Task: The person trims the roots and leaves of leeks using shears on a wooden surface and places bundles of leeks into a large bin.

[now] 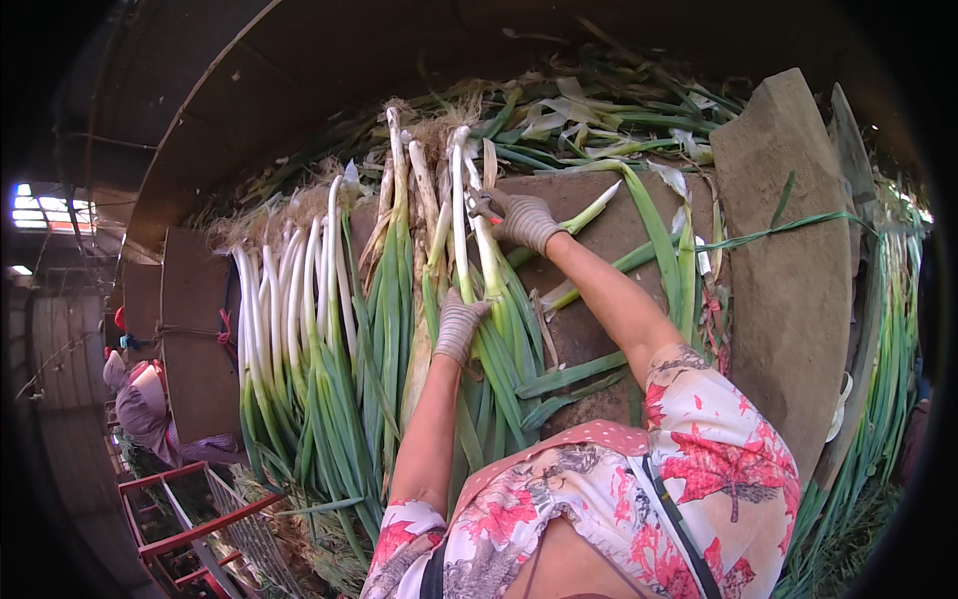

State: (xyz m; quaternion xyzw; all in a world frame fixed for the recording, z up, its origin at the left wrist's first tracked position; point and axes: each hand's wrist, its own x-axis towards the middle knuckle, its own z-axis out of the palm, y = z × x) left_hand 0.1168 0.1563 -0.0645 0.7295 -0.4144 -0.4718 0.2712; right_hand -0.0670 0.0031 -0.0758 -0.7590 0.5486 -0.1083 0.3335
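Long green onions with white shanks and roots lie side by side on a brown board (599,215) in front of me. My left hand (461,327), in a striped, pale knit glove, is closed around a green onion (488,262) where white turns to green. Higher up the same shank, my gloved right hand (523,220) is closed on a small metal hand tool (478,204); its exact kind is partly hidden by the fingers. Left of my hands, a row of whitish, peeled-looking green onions (299,290) lies with roots away from me. Browner, unpeeled shanks (423,185) lie between.
A heap of stripped leaves (599,115) lines the far side. To the right stand an upright brown board (788,240) with a green strap and more green onions (898,329). At left are a red metal frame (165,519) and another person (150,404).
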